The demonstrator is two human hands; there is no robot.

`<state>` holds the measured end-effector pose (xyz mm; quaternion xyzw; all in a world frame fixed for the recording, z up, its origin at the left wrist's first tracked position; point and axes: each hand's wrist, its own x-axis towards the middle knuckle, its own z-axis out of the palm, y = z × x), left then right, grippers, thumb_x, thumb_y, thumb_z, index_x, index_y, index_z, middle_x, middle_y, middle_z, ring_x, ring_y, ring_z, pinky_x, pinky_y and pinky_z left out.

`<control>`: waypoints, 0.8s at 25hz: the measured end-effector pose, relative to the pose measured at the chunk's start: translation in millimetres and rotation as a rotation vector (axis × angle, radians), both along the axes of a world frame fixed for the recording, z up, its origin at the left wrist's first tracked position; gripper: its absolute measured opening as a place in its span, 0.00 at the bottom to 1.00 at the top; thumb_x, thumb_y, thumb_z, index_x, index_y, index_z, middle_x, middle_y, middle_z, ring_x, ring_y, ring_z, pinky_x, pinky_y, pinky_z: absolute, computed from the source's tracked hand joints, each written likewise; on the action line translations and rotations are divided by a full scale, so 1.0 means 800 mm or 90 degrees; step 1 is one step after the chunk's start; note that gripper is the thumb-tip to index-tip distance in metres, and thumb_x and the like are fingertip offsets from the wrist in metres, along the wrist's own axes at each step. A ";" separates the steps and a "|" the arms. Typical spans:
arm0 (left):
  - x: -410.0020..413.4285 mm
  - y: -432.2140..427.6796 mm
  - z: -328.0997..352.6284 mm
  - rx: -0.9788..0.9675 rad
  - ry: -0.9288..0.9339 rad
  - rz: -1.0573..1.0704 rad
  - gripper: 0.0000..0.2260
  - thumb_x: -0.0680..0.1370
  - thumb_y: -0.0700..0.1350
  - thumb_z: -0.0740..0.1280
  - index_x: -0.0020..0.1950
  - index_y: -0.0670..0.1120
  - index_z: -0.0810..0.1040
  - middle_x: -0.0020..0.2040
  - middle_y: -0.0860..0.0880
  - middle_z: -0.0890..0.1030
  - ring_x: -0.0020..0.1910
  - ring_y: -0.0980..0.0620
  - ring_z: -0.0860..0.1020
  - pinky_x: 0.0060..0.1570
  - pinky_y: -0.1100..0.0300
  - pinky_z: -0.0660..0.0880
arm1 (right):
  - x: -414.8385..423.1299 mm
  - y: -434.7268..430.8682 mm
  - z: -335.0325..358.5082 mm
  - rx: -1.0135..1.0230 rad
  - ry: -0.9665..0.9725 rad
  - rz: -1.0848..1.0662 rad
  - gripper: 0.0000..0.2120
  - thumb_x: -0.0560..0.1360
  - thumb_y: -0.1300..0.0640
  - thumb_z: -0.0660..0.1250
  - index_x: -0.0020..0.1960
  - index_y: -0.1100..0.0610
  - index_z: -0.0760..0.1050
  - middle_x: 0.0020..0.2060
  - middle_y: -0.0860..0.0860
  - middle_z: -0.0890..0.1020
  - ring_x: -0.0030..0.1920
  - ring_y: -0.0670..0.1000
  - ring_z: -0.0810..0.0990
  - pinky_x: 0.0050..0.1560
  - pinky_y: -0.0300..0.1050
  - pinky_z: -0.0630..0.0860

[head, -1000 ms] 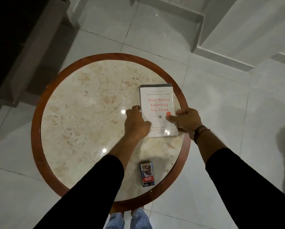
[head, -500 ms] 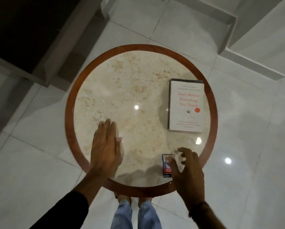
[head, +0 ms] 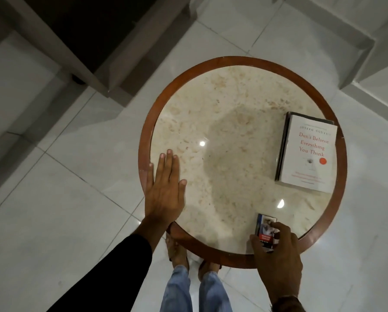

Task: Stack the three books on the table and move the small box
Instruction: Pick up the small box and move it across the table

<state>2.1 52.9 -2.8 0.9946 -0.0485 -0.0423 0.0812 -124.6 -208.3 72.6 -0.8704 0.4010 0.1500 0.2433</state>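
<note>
A stack of books (head: 307, 154) lies at the right side of the round marble table (head: 222, 122), a white-covered book with red lettering on top and dark book edges showing under it. The small box (head: 265, 230), blue and white with a red band, rests near the table's front edge. My right hand (head: 278, 257) has its thumb and fingers around the box's near end, gripping it. My left hand (head: 165, 190) lies flat with fingers together on the table's left edge, holding nothing.
The table has a brown wooden rim (head: 211, 257). Glossy white floor tiles surround it. A dark piece of furniture (head: 82, 41) stands at the upper left, a step or ledge (head: 354, 64) at the upper right. My legs and feet (head: 188, 278) are under the table's front.
Both hands left the book stack. My right hand moved down to the small box and closed on it. My left hand came to rest flat at the table's left edge. The camera view shifted left.
</note>
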 end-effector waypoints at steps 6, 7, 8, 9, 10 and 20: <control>0.000 0.003 -0.013 0.008 -0.018 -0.006 0.31 0.88 0.54 0.51 0.89 0.43 0.53 0.90 0.44 0.54 0.90 0.44 0.53 0.88 0.41 0.51 | 0.076 0.063 0.000 0.072 -0.138 0.121 0.24 0.74 0.47 0.79 0.66 0.46 0.74 0.53 0.46 0.78 0.44 0.37 0.76 0.45 0.28 0.68; 0.000 0.003 -0.014 0.006 -0.014 -0.005 0.31 0.88 0.54 0.52 0.89 0.43 0.53 0.90 0.44 0.55 0.90 0.43 0.53 0.88 0.41 0.52 | 0.104 0.077 -0.004 0.081 -0.157 0.134 0.23 0.75 0.47 0.78 0.67 0.48 0.75 0.52 0.46 0.78 0.44 0.37 0.76 0.44 0.26 0.65; 0.001 0.002 -0.015 0.006 -0.011 -0.004 0.31 0.88 0.54 0.53 0.89 0.43 0.54 0.90 0.44 0.55 0.89 0.43 0.54 0.88 0.40 0.52 | 0.136 0.091 -0.008 0.089 -0.173 0.139 0.23 0.75 0.46 0.78 0.66 0.49 0.76 0.52 0.46 0.78 0.44 0.39 0.77 0.44 0.26 0.65; 0.001 0.002 -0.015 0.006 -0.006 -0.002 0.31 0.87 0.55 0.54 0.89 0.44 0.55 0.90 0.44 0.56 0.89 0.43 0.55 0.88 0.41 0.51 | 0.169 0.106 -0.011 0.091 -0.185 0.140 0.22 0.75 0.45 0.77 0.66 0.49 0.76 0.51 0.46 0.78 0.44 0.42 0.78 0.43 0.28 0.66; 0.003 0.001 -0.016 0.009 0.000 0.000 0.31 0.87 0.55 0.55 0.89 0.44 0.56 0.90 0.44 0.57 0.89 0.43 0.56 0.88 0.42 0.48 | 0.201 0.120 -0.013 0.091 -0.196 0.140 0.22 0.74 0.44 0.75 0.65 0.48 0.76 0.51 0.47 0.78 0.45 0.46 0.79 0.43 0.30 0.70; 0.002 0.005 -0.011 0.000 -0.010 -0.002 0.29 0.87 0.54 0.53 0.87 0.44 0.62 0.89 0.43 0.61 0.88 0.41 0.60 0.87 0.39 0.54 | 0.303 0.172 -0.035 0.054 -0.211 0.158 0.20 0.72 0.45 0.73 0.62 0.45 0.74 0.55 0.50 0.80 0.46 0.55 0.84 0.43 0.50 0.83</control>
